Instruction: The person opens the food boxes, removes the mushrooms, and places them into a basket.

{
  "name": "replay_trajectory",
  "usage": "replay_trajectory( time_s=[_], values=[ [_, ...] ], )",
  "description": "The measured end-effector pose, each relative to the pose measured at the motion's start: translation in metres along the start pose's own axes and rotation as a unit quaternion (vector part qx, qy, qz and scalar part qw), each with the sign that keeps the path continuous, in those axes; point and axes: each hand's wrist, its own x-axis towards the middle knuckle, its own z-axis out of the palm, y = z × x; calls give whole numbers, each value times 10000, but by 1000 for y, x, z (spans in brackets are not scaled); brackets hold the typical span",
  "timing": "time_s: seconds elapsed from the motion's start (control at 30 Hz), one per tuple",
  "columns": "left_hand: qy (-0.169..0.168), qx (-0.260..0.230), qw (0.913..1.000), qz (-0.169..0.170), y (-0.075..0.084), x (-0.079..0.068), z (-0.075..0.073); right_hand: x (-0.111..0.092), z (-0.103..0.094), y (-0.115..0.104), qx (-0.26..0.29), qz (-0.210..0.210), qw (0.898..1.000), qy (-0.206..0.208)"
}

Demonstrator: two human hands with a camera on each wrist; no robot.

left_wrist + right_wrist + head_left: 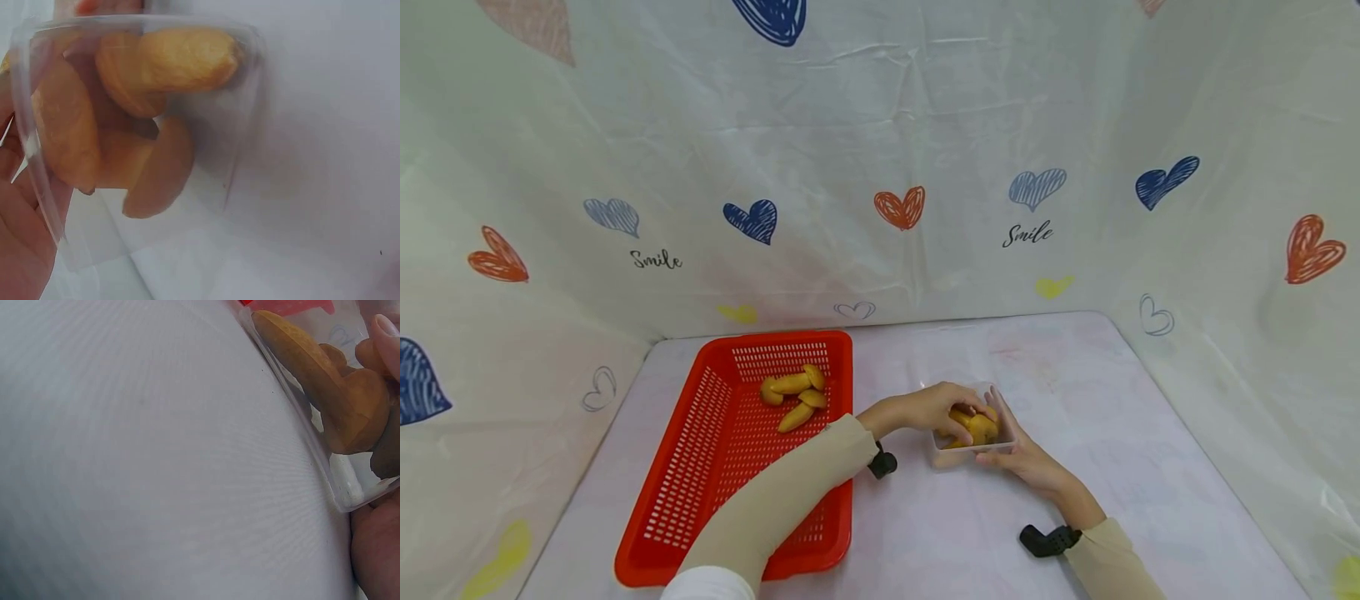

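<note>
A small clear plastic container (957, 458) holds several yellow-brown mushrooms (983, 428). My left hand (942, 406) reaches over its left side, fingers and thumb curled down around a mushroom inside. On the right, my right hand (1028, 460) grips the container, thumb at the near corner and fingers along the far right side. Through the clear wall in the left wrist view, mushrooms (69, 125) lie at different angles. The right wrist view shows a long-stemmed mushroom (331, 381) against the wall, with a thumb (389, 347) at another mushroom beside it.
A red perforated basket (844, 533) stands on the left of the white-covered table (955, 542), under my left forearm. Several mushrooms (792, 383) lie in its far end. A heart-patterned sheet (835, 125) hangs behind and at both sides.
</note>
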Motion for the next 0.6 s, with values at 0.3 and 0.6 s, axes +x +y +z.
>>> replay_trajectory(
  time_s=[0.3, 0.6],
  values=[
    [334, -349, 9988, 113, 11, 1, -15, 1, 0, 0, 62, 270, 9995, 124],
    [758, -572, 9945, 449, 33, -4, -42, 3, -1, 3, -89, 190, 9995, 223]
  ],
)
